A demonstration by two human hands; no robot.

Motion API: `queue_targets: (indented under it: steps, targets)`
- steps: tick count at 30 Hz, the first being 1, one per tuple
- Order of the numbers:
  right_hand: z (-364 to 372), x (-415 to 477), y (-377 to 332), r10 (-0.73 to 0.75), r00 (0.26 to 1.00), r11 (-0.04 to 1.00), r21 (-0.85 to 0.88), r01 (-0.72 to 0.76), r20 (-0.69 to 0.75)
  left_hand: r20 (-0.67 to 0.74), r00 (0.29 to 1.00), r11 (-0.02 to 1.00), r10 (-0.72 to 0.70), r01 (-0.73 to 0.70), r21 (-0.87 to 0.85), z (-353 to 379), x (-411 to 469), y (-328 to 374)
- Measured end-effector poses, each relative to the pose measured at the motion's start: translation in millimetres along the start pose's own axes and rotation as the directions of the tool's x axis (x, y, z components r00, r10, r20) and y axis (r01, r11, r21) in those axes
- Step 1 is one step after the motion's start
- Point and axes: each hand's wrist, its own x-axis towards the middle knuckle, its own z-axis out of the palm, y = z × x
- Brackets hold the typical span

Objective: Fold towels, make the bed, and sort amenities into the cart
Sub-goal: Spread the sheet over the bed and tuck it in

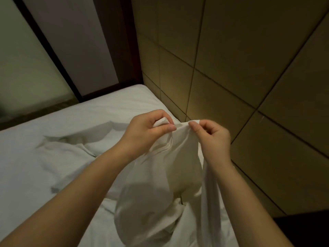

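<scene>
The fingers [161, 128] of the left hand [146, 132] are curled in narrowly. The top hem of a thin, smooth white cloth cover [160, 184] is pinched between thumb and forefinger, and a small fold of it is bunched inside the fist. The fingers [194, 126] of the right hand [213, 139] are likewise closed tight on the same hem, thumb tip and fingertip pressed together on the fabric.

The two hands are held almost touching, raised above the right-hand edge of the white-sheeted bed [80, 118], and both bare forearms are stretched forward over the mattress. The cloth cover is hung from the two grips and draped down onto the bed, where its lower part is gathered in loose folds. A bulge is seen low in it, but what fills it cannot be told.

Across the left half of the bed a rumpled white quilt [67, 157] is spread in creases. The right side of the bed is bordered by a wall of tan padded square panels [249, 68]. Past the far edge of the bed a dark wooden frame [51, 50] is set around a pale frosted pane [26, 59]. At the near right corner of the bed a dark block [302, 230] is glimpsed, too dim to be identified.
</scene>
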Motion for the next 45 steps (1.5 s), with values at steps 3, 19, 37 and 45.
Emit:
queue_targets:
  steps: [3,19,37,45]
  targets:
    - [1.3,-27.4,-33.6,-0.037,0.999,0.999,0.023,0.036,0.033,0.160,0.986,0.998,0.052,-0.058,0.033,-18.7,-27.2,32.6]
    - [-10.4,-115.4,-81.5,-0.127,0.961,0.987,-0.064,0.147,0.246,-0.029,0.922,0.892,0.386,-0.365,0.268,-22.1,-95.7,37.7]
    - [5.7,-156.5,-35.7,-0.002,0.948,0.921,-0.369,0.126,0.319,-0.064,0.994,0.979,-0.085,0.096,0.180,-27.5,-171.1,27.6]
    - [-13.2,-164.4,-25.8,0.057,0.783,0.864,-0.423,0.271,0.619,-0.225,0.931,0.937,-0.287,0.321,0.136,1.0,-210.6,35.6]
